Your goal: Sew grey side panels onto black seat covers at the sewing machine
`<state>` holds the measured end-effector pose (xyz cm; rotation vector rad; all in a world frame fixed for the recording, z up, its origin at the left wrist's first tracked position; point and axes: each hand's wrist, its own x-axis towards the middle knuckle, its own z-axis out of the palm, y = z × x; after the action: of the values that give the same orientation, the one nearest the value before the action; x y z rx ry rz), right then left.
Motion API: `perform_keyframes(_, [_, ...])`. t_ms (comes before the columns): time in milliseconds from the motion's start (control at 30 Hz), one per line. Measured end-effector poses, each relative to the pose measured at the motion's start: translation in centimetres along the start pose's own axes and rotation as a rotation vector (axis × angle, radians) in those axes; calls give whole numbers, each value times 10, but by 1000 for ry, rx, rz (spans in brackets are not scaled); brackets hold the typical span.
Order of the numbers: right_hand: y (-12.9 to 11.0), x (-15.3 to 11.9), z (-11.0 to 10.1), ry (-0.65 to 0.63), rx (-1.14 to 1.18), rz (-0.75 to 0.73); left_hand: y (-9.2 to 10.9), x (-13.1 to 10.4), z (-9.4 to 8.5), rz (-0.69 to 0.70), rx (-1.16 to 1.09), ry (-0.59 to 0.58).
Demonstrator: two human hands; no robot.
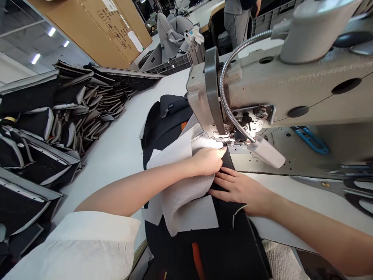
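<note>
In the head view, my left hand [210, 160] is closed on the edge of a light grey ribbed fabric piece [186, 206], its fingertips close to the needle area of a sewing machine [247, 85]. My right hand [237, 187] lies flat with fingers spread on the black fabric [180, 249], just beside the left hand. The grey piece is folded over and rests on the black one, which has an orange strap [198, 258]. A lit lamp [266, 151] on a bendable metal neck shines at the presser foot. The needle itself is hard to make out.
Stacks of black padded panels [87, 105] fill the left of the white table. Scissors [329, 186] and a blue-handled tool [311, 140] lie on the right. Behind stand a cardboard box [99, 27], a grey crate [177, 64] of fabric parts and a person [236, 23].
</note>
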<state>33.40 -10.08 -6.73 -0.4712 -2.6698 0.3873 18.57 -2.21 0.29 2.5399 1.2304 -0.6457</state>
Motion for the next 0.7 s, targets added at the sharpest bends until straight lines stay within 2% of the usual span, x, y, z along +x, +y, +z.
perform_keyframes(100, [-8, 15, 10, 67, 26, 98, 1, -2, 1, 20, 94, 49])
perform_keyframes(200, [-14, 18, 8, 63, 78, 120, 5, -18, 5, 10, 178, 120])
perform_keyframes(333, [-19, 6, -10, -79, 132, 86, -1, -69, 17, -17, 279, 210])
perform_keyframes(400, [-21, 2, -18, -145, 150, 94, -13, -103, 23, -96, 343, 198])
perform_keyframes(467, [-20, -1, -21, -171, 209, 108, -26, -135, 24, -235, 392, 210])
perform_keyframes(567, [-16, -3, -19, -149, 374, 125, -38, -168, 11, -423, 437, 286])
perform_keyframes(633, [-11, -7, -15, -88, 522, 158, -39, -176, -4, -481, 459, 304])
perform_keyframes(700, [-7, -11, -13, -5, 646, 256, -36, -177, -16, -508, 427, 271])
